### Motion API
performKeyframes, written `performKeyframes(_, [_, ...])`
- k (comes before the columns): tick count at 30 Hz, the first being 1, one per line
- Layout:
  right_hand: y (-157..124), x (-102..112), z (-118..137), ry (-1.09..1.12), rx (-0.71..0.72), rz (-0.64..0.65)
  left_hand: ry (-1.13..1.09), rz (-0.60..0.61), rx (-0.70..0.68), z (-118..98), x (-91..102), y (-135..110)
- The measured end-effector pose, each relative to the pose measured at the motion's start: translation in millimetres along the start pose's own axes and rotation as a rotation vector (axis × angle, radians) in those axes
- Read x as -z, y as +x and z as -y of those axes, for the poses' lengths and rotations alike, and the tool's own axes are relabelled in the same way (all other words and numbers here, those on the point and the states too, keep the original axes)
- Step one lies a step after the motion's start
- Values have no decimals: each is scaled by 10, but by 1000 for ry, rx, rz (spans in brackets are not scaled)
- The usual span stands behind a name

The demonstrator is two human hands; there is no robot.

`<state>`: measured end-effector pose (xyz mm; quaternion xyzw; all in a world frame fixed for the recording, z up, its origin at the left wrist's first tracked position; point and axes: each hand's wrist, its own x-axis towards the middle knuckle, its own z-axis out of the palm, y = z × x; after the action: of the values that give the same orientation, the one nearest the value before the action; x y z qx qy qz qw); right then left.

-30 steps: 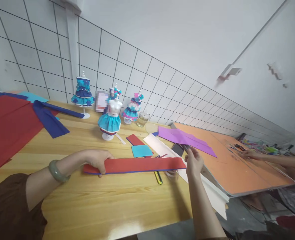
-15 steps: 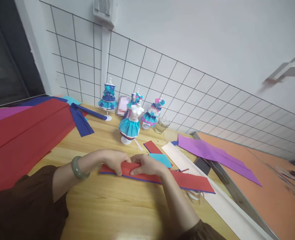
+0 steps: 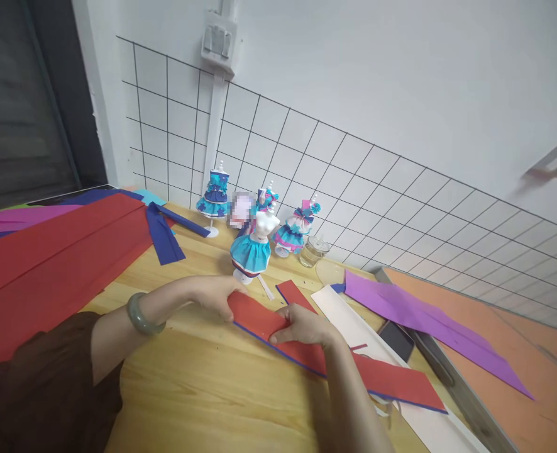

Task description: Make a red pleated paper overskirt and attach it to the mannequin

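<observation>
A long red strip (image 3: 254, 318) with a blue lower edge slants over the wooden table. My left hand (image 3: 219, 296), with a green bangle on its wrist, pinches the strip's left end. Further along, my right hand (image 3: 302, 324) grips the same strip, thumb on top and its other fingers partly hidden. The strip's right part (image 3: 401, 380) runs past my right forearm over a white strip (image 3: 344, 308). Just behind my hands stands a small white dress form (image 3: 265, 226) in a turquoise skirt (image 3: 250, 253).
Several more dressed forms, including one in blue (image 3: 215, 198), stand at the back near a glass (image 3: 314, 251). A large red sheet (image 3: 66, 251) and a dark blue strip (image 3: 165, 242) lie left. A purple sheet (image 3: 420, 321) and a dark phone-like slab (image 3: 396, 340) are right.
The red strip has shifted right and toward me. My hands have moved farther apart, the left now at the strip's end. The turquoise piece behind my right hand is no longer visible.
</observation>
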<state>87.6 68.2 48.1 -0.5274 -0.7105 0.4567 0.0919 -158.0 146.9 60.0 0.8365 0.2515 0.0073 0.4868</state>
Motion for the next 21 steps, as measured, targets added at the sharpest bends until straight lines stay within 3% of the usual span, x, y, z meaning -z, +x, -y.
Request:
performKeyframes(4, [-71, 87, 18, 21, 4, -34, -284, 21, -94, -12, 29, -6])
performKeyframes(7, [-118, 127, 47, 31, 5, -57, -350, 4, -144, -34, 57, -19])
performKeyframes(15, [-109, 70, 177, 36, -19, -80, -281, -157, -199, -138, 142, -111])
performKeyframes(21, [-168, 95, 157, 89, 21, -78, -172, -213, -130, -113, 219, -176])
